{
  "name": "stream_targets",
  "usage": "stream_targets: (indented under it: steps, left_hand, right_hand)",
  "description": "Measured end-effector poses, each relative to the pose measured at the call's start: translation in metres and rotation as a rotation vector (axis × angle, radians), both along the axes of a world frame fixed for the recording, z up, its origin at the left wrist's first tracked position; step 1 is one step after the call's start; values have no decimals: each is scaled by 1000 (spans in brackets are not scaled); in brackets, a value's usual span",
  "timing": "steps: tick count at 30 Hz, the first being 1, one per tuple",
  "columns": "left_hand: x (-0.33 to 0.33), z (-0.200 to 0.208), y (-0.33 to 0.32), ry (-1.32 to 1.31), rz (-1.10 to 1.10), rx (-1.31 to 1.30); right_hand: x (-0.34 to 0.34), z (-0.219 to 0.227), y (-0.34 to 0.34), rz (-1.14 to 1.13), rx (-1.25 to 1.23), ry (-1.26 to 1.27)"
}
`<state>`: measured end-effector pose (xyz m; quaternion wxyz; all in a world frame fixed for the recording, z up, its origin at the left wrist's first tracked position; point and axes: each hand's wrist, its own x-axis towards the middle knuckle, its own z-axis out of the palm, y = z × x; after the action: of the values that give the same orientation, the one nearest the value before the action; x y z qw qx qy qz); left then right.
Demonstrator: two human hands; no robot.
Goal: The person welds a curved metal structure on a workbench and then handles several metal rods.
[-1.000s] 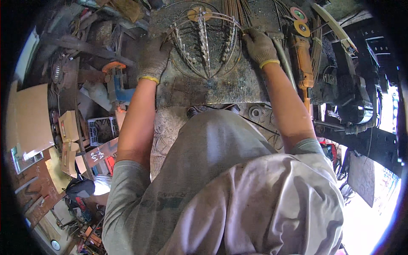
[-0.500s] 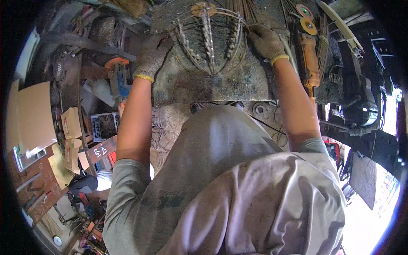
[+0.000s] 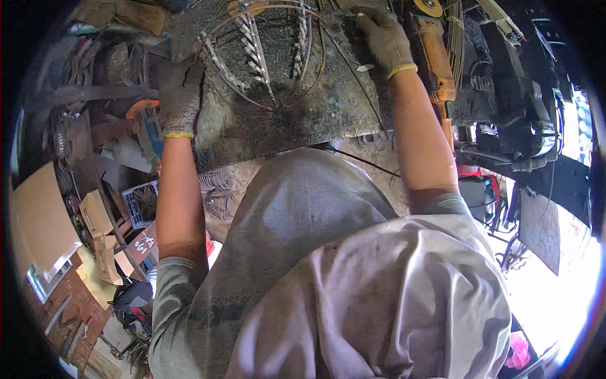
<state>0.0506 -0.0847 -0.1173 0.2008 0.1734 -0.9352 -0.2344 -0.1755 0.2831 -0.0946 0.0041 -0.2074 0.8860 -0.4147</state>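
Note:
A rounded frame of bent metal rods (image 3: 259, 60) lies on the dark, worn worktable (image 3: 303, 129). Rows of short pale pieces run along its ribs, which meet in a point toward me. My left hand (image 3: 182, 95), in a grey knit glove with a yellow cuff, is closed at the frame's left rim; shadow hides part of its fingers. Right of the frame and apart from it is my right hand (image 3: 386, 45), gloved alike. Its fingers are bent in, with a small white spot at their tips. Below them lies a white sliver (image 3: 365, 67).
An orange angle grinder (image 3: 435, 60) lies at the right, beside a bundle of thin rods (image 3: 454, 50). A thin rod (image 3: 358, 74) slants across the table right of the frame. Dark machinery (image 3: 530, 126) stands far right. Cardboard (image 3: 47, 208) and a crate (image 3: 140, 203) are at the left.
My view has turned a little. The right hand has come away from the frame's right rim, toward the right. The frame has shifted slightly left, along with my left hand.

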Motion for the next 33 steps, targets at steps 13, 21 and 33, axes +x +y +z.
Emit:
stream_targets:
  steps: [13, 21, 33]
  left_hand:
    - [1, 18, 19, -77, 134, 72]
    - [8, -8, -5, 17, -27, -191]
    - [-1, -1, 12, -8, 103, -64]
  right_hand:
    - [22, -17, -32, 98, 378, 245]
    - [21, -12, -43, 86, 457, 211]
    - [19, -16, -39, 102, 351, 255]
